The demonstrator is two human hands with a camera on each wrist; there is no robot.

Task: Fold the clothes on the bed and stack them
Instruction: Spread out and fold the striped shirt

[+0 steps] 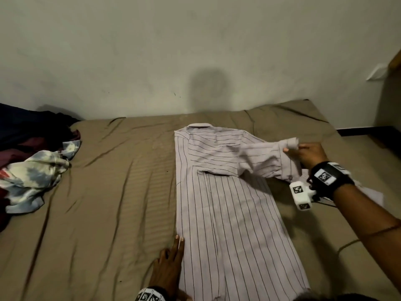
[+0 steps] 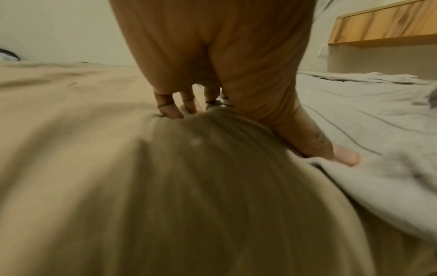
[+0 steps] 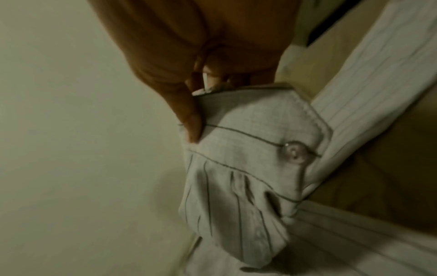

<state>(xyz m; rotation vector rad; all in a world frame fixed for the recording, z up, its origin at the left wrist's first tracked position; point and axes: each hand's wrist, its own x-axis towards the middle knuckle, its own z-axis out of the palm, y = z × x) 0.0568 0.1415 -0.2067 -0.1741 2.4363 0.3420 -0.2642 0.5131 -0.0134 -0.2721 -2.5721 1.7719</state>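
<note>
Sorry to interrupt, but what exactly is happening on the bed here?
A person is folding a striped shirt laid flat on the tan bed. The right hand pinches the cuff of one sleeve and holds it lifted above the shirt. The left hand lies flat at the shirt's left edge. A pile of unfolded clothes waits at the far left.

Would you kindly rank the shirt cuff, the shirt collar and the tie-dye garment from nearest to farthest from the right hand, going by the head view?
1. Shirt cuff: pinched in the right hand, lifted at the shirt's right.
2. Shirt collar: far end of the shirt, toward the wall.
3. Tie-dye garment: crumpled at the bed's left edge.
</note>
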